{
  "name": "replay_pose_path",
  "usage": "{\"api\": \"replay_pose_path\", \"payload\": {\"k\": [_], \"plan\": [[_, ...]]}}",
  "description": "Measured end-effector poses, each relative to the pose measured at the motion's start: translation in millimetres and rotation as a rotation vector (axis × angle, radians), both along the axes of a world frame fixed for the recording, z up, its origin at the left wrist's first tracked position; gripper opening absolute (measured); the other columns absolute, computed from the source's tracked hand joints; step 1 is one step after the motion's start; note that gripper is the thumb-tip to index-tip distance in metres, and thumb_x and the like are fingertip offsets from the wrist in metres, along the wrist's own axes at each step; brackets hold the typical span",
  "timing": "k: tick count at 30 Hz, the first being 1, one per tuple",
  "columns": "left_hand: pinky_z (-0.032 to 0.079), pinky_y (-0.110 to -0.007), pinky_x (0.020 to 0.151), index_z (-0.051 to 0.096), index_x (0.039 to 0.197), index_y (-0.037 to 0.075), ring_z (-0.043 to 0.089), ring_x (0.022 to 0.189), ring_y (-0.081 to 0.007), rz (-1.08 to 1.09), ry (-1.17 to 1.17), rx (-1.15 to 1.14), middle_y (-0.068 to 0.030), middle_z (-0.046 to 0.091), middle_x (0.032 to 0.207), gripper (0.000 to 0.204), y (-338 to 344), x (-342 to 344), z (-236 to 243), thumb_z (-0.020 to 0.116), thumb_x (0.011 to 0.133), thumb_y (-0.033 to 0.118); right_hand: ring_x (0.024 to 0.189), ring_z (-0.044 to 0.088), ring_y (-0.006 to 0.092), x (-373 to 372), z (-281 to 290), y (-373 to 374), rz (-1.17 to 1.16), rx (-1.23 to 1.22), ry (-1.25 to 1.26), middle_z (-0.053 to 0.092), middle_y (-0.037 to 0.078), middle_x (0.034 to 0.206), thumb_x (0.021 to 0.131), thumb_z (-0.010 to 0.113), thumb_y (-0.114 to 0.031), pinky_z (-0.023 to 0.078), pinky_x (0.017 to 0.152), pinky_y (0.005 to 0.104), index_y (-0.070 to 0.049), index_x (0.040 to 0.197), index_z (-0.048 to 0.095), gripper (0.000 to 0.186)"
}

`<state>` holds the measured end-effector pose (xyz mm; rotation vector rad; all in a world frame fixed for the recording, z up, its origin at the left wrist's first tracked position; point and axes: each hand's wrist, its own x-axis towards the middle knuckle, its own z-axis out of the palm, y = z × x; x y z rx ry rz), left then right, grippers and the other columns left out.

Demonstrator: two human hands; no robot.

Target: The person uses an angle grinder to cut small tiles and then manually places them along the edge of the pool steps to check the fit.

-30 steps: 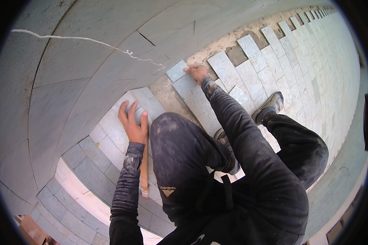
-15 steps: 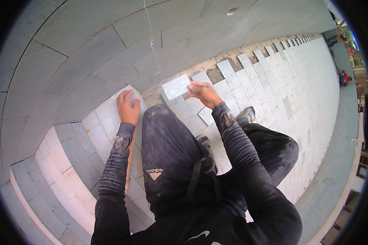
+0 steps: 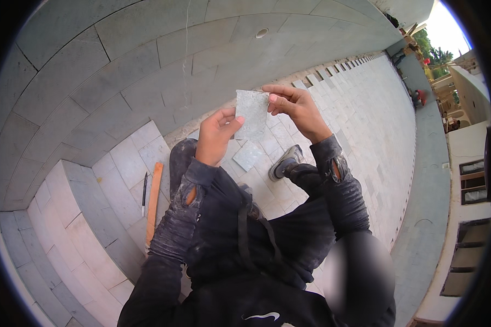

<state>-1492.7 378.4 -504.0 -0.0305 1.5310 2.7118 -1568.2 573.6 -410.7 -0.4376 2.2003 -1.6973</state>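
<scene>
A grey-white stone tile (image 3: 251, 121) is raised before me, its broad face toward me and one edge rough. My left hand (image 3: 217, 133) pinches the tile's left edge, thumb on the face and fingers behind. At the upper right corner, the thumb and fingers of my right hand (image 3: 301, 111) close on it. Below the hands, another loose tile (image 3: 248, 155) lies at an angle on the paved floor (image 3: 354, 141) between my feet.
On the pale step to my left lie a wooden strip (image 3: 154, 199) and a dark pencil-like stick (image 3: 144, 191). More steps (image 3: 65, 218) descend at left. A tiled wall (image 3: 213, 41) curves along the far side, with a thin string (image 3: 186, 49) hanging against it. Distant people (image 3: 420, 97) are at the upper right.
My left hand has left the step and taken hold of the tile's left side. My right hand has lifted the tile off the floor area and turned it upright. The view has shifted.
</scene>
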Motion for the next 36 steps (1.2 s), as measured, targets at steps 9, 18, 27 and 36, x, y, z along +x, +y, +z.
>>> {"api": "replay_pose_path", "payload": {"k": [9,18,27,36], "plan": [[0.052,-0.027,0.074,0.061,0.106,-0.006,0.066,0.084,-0.0130,0.118,0.106,-0.101,-0.0106,0.069,0.096,0.028,30,18,38,0.072,0.089,0.015,0.083,0.059,0.0101,37,9,21,-0.011,0.007,0.019,0.067,0.006,0.097,0.092,0.069,-0.018,0.049,0.074,0.0259,0.006,0.119,0.063,0.037],[0.054,-0.025,0.076,0.061,0.104,-0.004,0.066,0.083,-0.0127,0.038,0.002,-0.049,-0.0092,0.069,0.094,0.025,48,21,25,0.072,0.089,0.014,0.086,0.059,0.0104,38,-23,40,-0.077,-0.106,-0.049,0.069,0.006,0.099,0.093,0.067,-0.019,0.047,0.077,0.0262,0.007,0.119,0.063,0.037],[0.056,-0.027,0.074,0.061,0.114,-0.003,0.068,0.080,-0.0145,0.103,-0.085,-0.021,-0.0088,0.069,0.092,0.030,17,9,12,0.067,0.094,0.018,0.085,0.058,0.0105,34,-5,21,0.050,0.051,0.000,0.068,0.005,0.098,0.095,0.063,-0.024,0.047,0.078,0.0267,0.003,0.119,0.065,0.036],[0.055,-0.026,0.072,0.065,0.110,-0.001,0.066,0.077,-0.0131,0.080,-0.117,-0.125,-0.0070,0.068,0.096,0.026,-17,3,27,0.061,0.097,0.021,0.070,0.059,0.0104,33,-3,1,0.149,-0.001,0.016,0.067,0.007,0.085,0.091,0.067,-0.016,0.048,0.063,0.0244,0.001,0.130,0.057,0.044]]}}
